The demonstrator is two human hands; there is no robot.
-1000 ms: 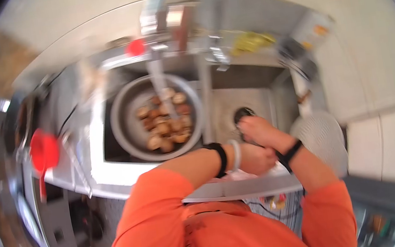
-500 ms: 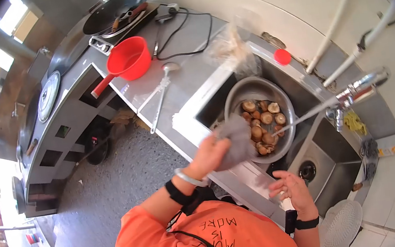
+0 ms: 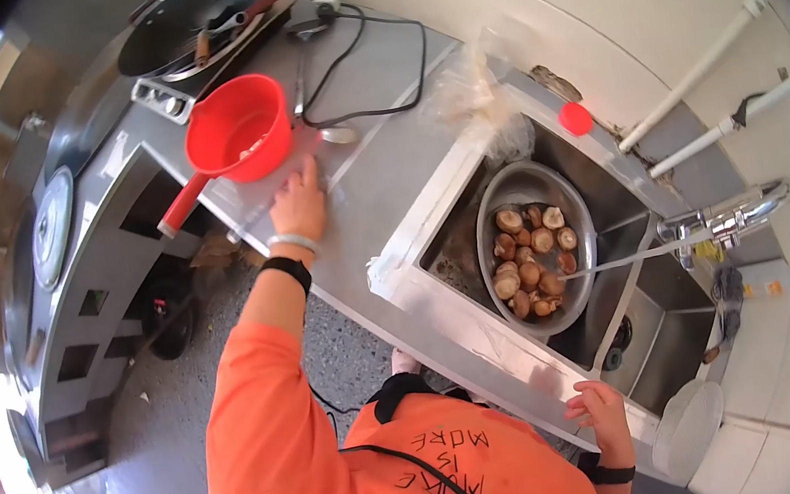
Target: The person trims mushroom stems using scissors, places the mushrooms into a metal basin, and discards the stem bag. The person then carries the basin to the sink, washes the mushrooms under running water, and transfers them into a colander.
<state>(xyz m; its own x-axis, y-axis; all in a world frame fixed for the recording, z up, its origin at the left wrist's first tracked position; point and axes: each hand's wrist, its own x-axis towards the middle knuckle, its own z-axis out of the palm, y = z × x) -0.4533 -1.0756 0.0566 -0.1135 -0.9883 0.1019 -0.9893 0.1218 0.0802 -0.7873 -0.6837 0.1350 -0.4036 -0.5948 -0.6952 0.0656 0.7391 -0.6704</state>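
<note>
My left hand (image 3: 299, 208) is over the counter beside a red dipper (image 3: 243, 132), its fingers closed round the handle of a ladle (image 3: 337, 136). The ladle's bowl lies beyond my fingertips, and most of its handle is hidden under my hand. My right hand (image 3: 600, 412) hovers by the sink's front edge, fingers apart and loosely bent, holding nothing. Between them in the sink (image 3: 454, 269), a metal basin (image 3: 565, 198) holds several brown mushrooms (image 3: 528, 274). Water runs into it from the faucet (image 3: 729, 218).
A wok (image 3: 172, 26) with utensils rests on a cooktop (image 3: 160, 100) at the back left. A black cord (image 3: 420, 66) loops over the counter. A clear plastic bag (image 3: 475, 99) and a red cap (image 3: 575, 119) are behind the sink. A white strainer basket (image 3: 688, 428) stands at right.
My left hand has swung from beside the basin, where a grey blur surrounded its fingers, left to the ladle. The ladle's handle has turned toward the dipper. My right hand stays near the sink edge.
</note>
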